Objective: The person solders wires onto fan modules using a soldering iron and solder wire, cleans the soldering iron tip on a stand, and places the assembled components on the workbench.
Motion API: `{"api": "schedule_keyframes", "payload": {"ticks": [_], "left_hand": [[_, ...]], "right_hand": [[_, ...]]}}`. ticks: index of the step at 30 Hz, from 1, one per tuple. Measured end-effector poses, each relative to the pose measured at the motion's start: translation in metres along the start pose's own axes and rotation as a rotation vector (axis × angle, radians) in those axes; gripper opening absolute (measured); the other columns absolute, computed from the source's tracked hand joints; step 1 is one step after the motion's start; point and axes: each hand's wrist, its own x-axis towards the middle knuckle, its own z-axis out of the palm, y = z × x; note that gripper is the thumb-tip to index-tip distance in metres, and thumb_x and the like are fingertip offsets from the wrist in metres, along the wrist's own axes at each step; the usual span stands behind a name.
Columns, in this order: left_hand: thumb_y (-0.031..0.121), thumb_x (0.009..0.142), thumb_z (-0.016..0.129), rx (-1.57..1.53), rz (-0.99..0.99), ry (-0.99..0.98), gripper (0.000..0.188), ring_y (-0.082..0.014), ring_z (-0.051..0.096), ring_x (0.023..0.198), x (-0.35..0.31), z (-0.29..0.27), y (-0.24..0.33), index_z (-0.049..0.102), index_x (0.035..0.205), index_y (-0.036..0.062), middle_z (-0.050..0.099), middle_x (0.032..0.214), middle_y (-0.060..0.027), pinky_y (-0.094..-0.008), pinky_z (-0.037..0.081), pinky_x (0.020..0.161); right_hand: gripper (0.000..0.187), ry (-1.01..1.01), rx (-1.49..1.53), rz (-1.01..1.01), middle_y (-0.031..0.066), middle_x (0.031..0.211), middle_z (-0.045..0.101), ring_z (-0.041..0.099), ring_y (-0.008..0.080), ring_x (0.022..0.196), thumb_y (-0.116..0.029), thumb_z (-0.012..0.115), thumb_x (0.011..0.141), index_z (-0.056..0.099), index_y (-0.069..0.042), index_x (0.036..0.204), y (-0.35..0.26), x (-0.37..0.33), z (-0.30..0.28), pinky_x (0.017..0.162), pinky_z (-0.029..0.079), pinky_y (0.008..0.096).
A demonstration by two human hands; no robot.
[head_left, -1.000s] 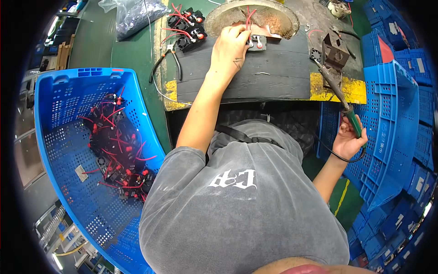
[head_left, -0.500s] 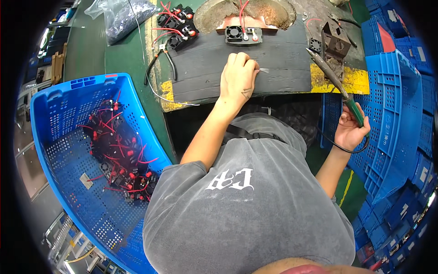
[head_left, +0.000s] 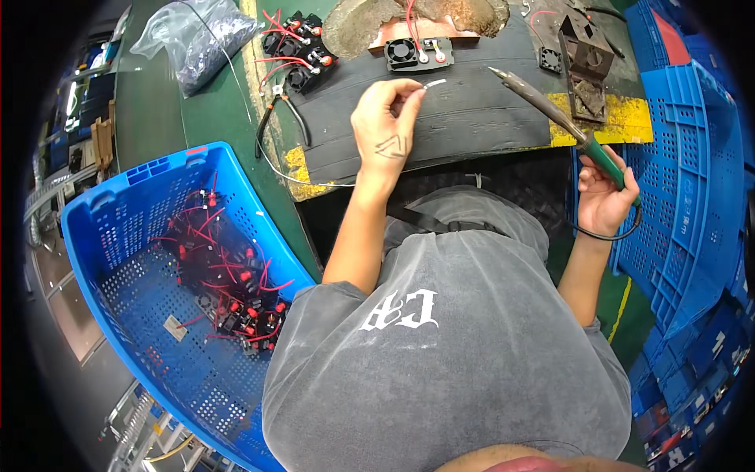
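Note:
My left hand (head_left: 383,126) pinches a small whitish strip (head_left: 435,83) between thumb and fingertips, above the dark bench pad. Just beyond it stands a black fan assembly (head_left: 409,54) with two round terminals and red wires. My right hand (head_left: 604,195) is wrapped round the green handle of a soldering iron (head_left: 548,108). Its tip points up and left over the pad, apart from the fan assembly. To the left of my left hand lie pliers (head_left: 281,118) with dark handles, beside several more fan assemblies (head_left: 295,53) with red wires.
At my left stands a blue perforated crate (head_left: 141,362) holding several wired assemblies. A clear plastic bag (head_left: 197,55) of small parts lies at the far left. A brown metal stand (head_left: 586,59) and a small fan (head_left: 550,59) are at the bench's right. Blue crates (head_left: 676,181) stack up beyond.
My left hand has moved left and slightly up with the strip, turning so its thumb shows. The soldering iron's tip has swung left and up over the pad.

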Motion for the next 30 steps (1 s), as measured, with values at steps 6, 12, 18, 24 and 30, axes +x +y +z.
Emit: {"api": "schedule_keyframes", "payload": {"ticks": [6, 12, 18, 24, 30], "left_hand": [[0.003, 0.078, 0.074, 0.039, 0.064, 0.101, 0.009, -0.0117, 0.056, 0.057, 0.022, 0.003, -0.008, 0.069, 0.085, 0.0045, 0.063, 0.075, -0.0054, -0.0253, 0.046, 0.056], [0.003, 0.077, 0.071, 0.242, 0.152, 0.131, 0.011, -0.0249, 0.06, 0.077, 0.04, 0.01, -0.012, 0.069, 0.087, 0.0061, 0.065, 0.083, -0.0075, -0.0349, 0.049, 0.07], [0.002, 0.077, 0.071, 0.281, 0.222, 0.117, 0.013, -0.0283, 0.06, 0.083, 0.043, 0.018, -0.02, 0.068, 0.089, 0.0061, 0.064, 0.086, -0.0089, -0.0375, 0.048, 0.077], [0.002, 0.076, 0.071, 0.27, 0.216, 0.13, 0.013, -0.0279, 0.059, 0.081, 0.043, 0.021, -0.028, 0.067, 0.089, 0.0055, 0.063, 0.085, -0.0087, -0.0373, 0.047, 0.075], [0.006, 0.078, 0.072, 0.329, 0.29, 0.169, 0.009, -0.0224, 0.058, 0.074, 0.046, 0.024, -0.028, 0.07, 0.087, 0.0066, 0.064, 0.082, -0.0062, -0.0317, 0.048, 0.068]], "right_hand": [[0.053, -0.064, -0.055, 0.004, 0.023, 0.098, 0.069, 0.066, 0.023, 0.07, -0.042, 0.038, 0.097, 0.061, 0.001, 0.119, 0.005, 0.013, 0.017, 0.054, 0.05, 0.0293], [0.054, -0.108, -0.088, -0.005, 0.027, 0.098, 0.068, 0.066, 0.0237, 0.071, -0.039, 0.036, 0.098, 0.058, 0.004, 0.12, 0.014, 0.032, 0.039, 0.056, 0.052, 0.0299], [0.053, -0.114, -0.132, 0.013, 0.0296, 0.099, 0.067, 0.067, 0.0261, 0.073, -0.037, 0.035, 0.098, 0.056, 0.005, 0.121, 0.027, 0.048, 0.057, 0.059, 0.054, 0.032], [0.054, -0.15, -0.226, 0.015, 0.0314, 0.099, 0.066, 0.068, 0.0276, 0.074, -0.037, 0.033, 0.098, 0.055, 0.007, 0.121, 0.027, 0.062, 0.068, 0.06, 0.055, 0.0325], [0.054, -0.168, -0.232, 0.019, 0.0319, 0.099, 0.066, 0.068, 0.0276, 0.073, -0.036, 0.032, 0.098, 0.055, 0.007, 0.12, 0.027, 0.067, 0.069, 0.06, 0.056, 0.032]]}}
